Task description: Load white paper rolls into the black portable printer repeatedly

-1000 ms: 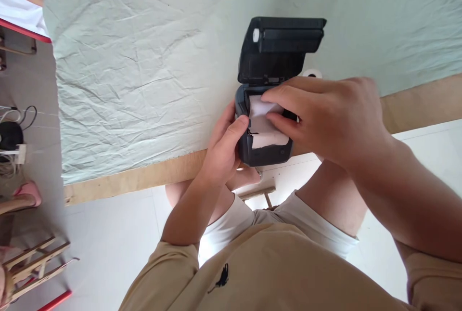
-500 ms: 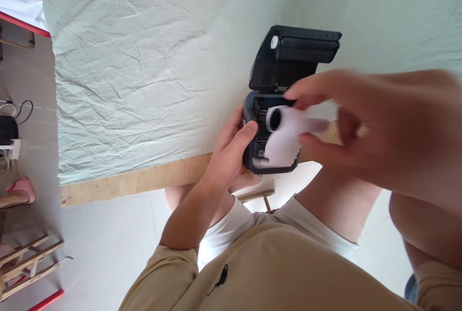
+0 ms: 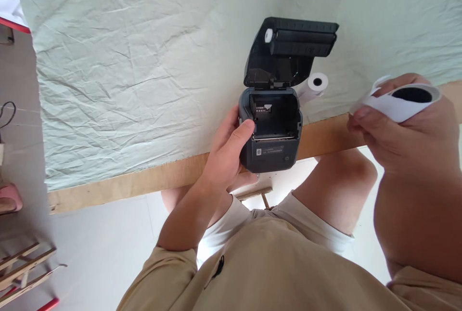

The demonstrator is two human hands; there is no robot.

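From my remote seat, I see the paper roll (image 3: 399, 104) out to the right of the printer (image 3: 277, 125); half a second ago it was over the printer's compartment, whose dark inside now shows. The right hand (image 3: 407, 140) is clamped on the roll, thumb and fingers pinching the paper, wrist bent, forearm rising from below. The left hand (image 3: 229, 149) keeps its grip on the printer's left side, thumb over the rim, forearm slanting up from lower left. The printer is just right of that hand, above the near edge of the bench (image 3: 173, 173), lid (image 3: 288, 56) raised. Between the two hands, slightly beyond them, a second roll (image 3: 314, 87) is now uncovered, beside the printer.
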